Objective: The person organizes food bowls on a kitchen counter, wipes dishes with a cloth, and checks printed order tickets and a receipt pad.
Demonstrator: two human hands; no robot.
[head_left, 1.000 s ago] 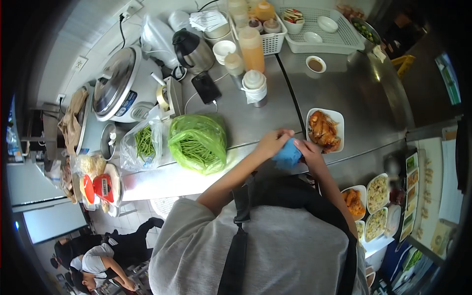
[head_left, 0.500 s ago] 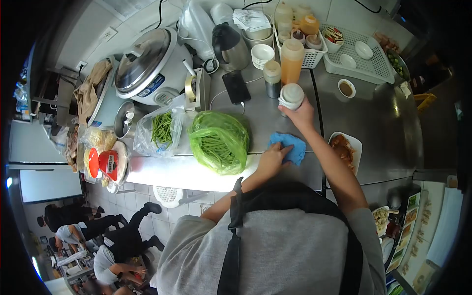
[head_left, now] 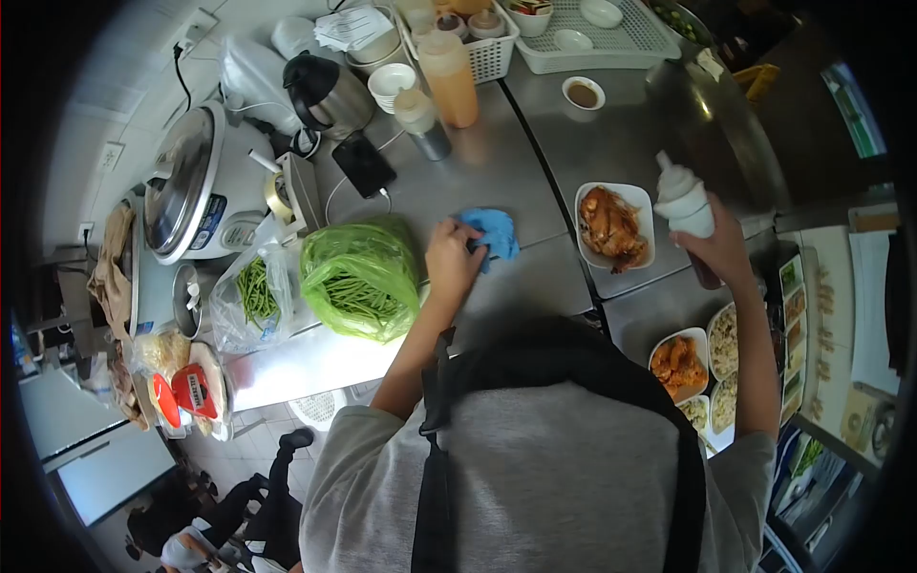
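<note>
Nearest the viewer, a person in a grey T-shirt leans over a steel bench. The left hand rests by the bench edge, its fingers closed over the near side of a crumpled blue cloth. The right hand grips a white-topped squeeze bottle, nozzle up and slightly tilted; half a second ago this bottle stood beside the other bottles. It is now right of the glazed chicken in its white dish, so the two hands are well apart, one at cloth, one at bottle. Left of the cloth sits a green plastic bag of green beans. Farther back are a smartphone, a bottle of orange liquid and a small dish of brown sauce.
</note>
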